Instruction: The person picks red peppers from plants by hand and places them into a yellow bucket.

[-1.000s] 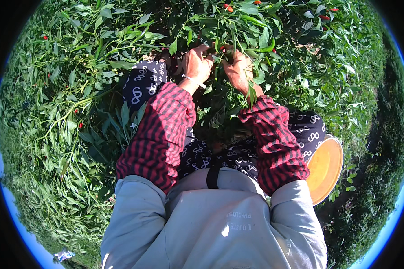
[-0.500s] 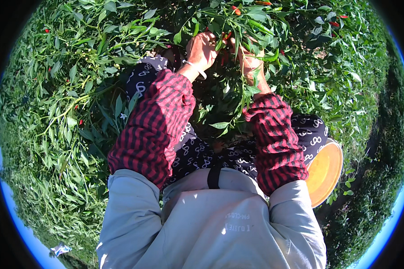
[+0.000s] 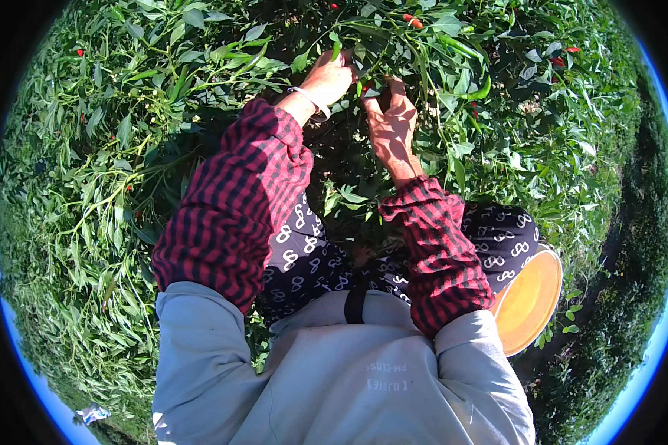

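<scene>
Both my hands are raised into a leafy green pepper plant (image 3: 453,44) in front of me. My left hand (image 3: 332,76), with a thin band at the wrist, is curled around a leafy stem. Just to its right, my right hand (image 3: 392,124) reaches up with its fingers stretched into the twigs. A small red pepper (image 3: 364,88) shows between the two hands. Leaves hide the right fingertips, so what they hold is unclear. More red peppers (image 3: 412,21) hang above the hands. Both forearms are in red-and-black checked sleeves.
An orange bucket (image 3: 531,297) stands at my right hip, its mouth facing up. Dense green plants (image 3: 104,185) with scattered red peppers (image 3: 571,50) surround me on all sides. A dark strip of shaded ground (image 3: 616,245) runs along the right.
Both hands have moved up and further into the plant. The left hand has gone from flat on the foliage to curled round a stem.
</scene>
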The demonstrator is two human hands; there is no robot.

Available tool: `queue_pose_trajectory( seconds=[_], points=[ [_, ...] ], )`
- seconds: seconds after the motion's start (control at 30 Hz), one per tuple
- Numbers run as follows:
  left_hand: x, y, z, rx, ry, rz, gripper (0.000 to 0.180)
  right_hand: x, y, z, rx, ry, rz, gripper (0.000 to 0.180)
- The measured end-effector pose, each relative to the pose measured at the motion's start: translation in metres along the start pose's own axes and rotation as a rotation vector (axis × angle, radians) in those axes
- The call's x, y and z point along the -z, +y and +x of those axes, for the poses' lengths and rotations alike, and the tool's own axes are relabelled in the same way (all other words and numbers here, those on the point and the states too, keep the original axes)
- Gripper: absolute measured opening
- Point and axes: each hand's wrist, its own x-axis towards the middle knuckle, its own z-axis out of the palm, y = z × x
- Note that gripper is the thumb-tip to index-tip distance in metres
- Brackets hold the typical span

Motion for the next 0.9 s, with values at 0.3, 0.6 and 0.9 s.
queue_pose_trajectory(
  seconds=[0.3, 0.6, 0.9],
  points=[
    [0.013, -0.051, 0.005, 0.099, -0.25, -0.694, 0.02, 0.011, 0.008, 0.015, -0.63, -0.192, 0.786, 0.015],
    [-0.006, 0.011, -0.028, 0.453, -0.076, 0.102, 0.025, 0.067, 0.006, -0.046, -0.61, -0.521, 1.186, 0.014],
    [-0.087, 0.087, -0.145, 0.258, -0.004, 0.656, 0.021, 0.065, 0.014, -0.091, -0.674, -0.364, 1.079, 0.026]
  ],
)
